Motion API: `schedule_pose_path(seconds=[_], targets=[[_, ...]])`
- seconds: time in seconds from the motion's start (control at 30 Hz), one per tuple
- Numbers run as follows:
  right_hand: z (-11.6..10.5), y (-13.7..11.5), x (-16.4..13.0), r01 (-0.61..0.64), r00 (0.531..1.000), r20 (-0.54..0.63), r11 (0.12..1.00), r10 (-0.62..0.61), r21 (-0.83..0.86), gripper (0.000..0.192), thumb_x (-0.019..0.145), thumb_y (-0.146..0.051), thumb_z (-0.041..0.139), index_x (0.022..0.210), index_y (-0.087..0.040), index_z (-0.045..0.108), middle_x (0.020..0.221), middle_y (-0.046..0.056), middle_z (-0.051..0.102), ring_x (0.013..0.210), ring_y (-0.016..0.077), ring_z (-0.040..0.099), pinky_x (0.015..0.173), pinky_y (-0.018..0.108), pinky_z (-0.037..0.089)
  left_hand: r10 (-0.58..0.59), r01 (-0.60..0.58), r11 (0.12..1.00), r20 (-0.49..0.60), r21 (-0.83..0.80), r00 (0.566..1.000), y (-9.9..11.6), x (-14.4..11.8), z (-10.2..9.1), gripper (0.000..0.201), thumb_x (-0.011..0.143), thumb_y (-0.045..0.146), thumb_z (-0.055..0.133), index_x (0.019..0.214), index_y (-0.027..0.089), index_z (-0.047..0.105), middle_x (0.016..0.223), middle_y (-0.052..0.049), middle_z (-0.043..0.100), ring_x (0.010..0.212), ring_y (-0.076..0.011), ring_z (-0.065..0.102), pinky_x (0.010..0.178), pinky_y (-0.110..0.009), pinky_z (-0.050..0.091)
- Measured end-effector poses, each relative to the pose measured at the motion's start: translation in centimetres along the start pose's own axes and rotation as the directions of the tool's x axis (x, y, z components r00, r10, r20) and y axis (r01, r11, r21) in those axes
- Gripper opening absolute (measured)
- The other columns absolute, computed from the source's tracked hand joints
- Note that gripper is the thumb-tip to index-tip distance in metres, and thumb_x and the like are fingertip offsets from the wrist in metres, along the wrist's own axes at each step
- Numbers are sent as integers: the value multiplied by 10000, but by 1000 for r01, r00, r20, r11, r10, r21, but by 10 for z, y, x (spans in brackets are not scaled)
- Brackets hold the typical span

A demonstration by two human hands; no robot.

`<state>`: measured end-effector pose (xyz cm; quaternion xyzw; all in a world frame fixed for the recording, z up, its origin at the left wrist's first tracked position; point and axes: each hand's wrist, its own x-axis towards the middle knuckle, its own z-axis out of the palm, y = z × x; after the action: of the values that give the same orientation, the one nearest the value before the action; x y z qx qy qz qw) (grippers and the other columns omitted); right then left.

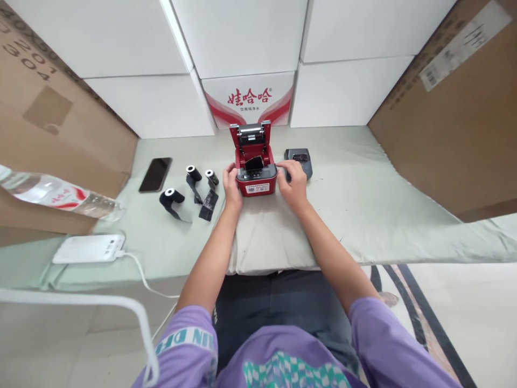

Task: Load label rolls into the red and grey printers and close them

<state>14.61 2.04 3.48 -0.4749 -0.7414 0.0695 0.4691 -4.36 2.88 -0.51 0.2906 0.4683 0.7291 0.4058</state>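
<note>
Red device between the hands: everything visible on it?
The red device stands upright on the pale green cloth. Its body looks like glossy plastic, with a dark panel along the front top and a white label on the front. The lid is raised at the back, carrying a dark roller; a dark piece shows inside. The left hand touches its left side; the right hand is at its right edge.

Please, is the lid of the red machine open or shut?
Open: the lid stands raised at the back of the red machine.
</note>
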Motion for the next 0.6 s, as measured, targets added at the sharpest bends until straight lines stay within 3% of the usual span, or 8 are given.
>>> schedule_pose_path(seconds=[0.1,0.17,0.23,0.3,0.37,0.43,0.5,0.6], targets=[[-5,-4,39,0,985,174,998,12,-67,367,996,-193,412,1137,-175,750,1122,131,766,1095,267,669,1024,417,505,227,-223,966,-19,131,974,-3,-16,6,414,982,509,516,1252,204,587,1321,-97,647,1284,-218,604,1136,-339,452],[-3,-9,73,58,933,360,991,-12,-117,395,989,-141,422,1179,-164,767,1161,122,778,1104,258,688,1024,387,497,410,-407,877,46,255,911,0,-26,6,509,1006,582,462,1343,209,549,1431,-123,575,1379,-233,535,1182,-363,408],[5,-19,103,140,801,599,976,-14,-164,391,948,-80,473,1159,-164,792,1157,126,789,1078,259,716,953,348,514,584,-593,708,155,384,797,1,-35,4,607,1010,642,407,1418,205,516,1495,-157,513,1428,-267,483,1190,-413,386],[15,-32,123,239,671,740,931,47,-276,357,897,-55,559,1135,-151,807,1154,165,787,1063,303,731,896,361,522,711,-749,462,307,474,633,-2,-44,1,632,1000,660,403,1406,199,552,1437,-173,548,1378,-296,505,1164,-460,373],[25,-47,134,332,594,793,858,133,-393,325,891,-73,604,1141,-123,805,1166,218,773,1079,356,728,876,398,521,756,-858,198,484,474,442,-10,-52,0,564,981,635,455,1317,223,644,1249,-151,639,1230,-294,568,1114,-476,358],[32,-58,138,401,539,822,803,183,-441,313,910,-99,608,1159,-110,797,1188,239,761,1101,379,720,860,411,518,737,-912,-9,619,411,272,-20,-60,2,456,962,589,515,1220,271,715,1054,-107,670,1075,-269,590,1057,-465,343],[35,-64,139,440,469,860,791,201,-425,334,908,-95,607,1185,-128,790,1207,220,759,1089,363,722,819,387,510,709,-922,-123,682,368,178,-25,-65,5,386,954,538,547,1184,298,741,970,-83,667,1000,-252,583,1015,-456,330],[32,-66,139,444,400,892,807,210,-389,387,881,-60,601,1214,-160,772,1223,179,760,1010,301,727,737,335,474,703,-933,-152,699,327,131,-23,-68,10,350,952,462,567,1199,286,742,962,-78,683,980,-247,583,965,-452,327]])
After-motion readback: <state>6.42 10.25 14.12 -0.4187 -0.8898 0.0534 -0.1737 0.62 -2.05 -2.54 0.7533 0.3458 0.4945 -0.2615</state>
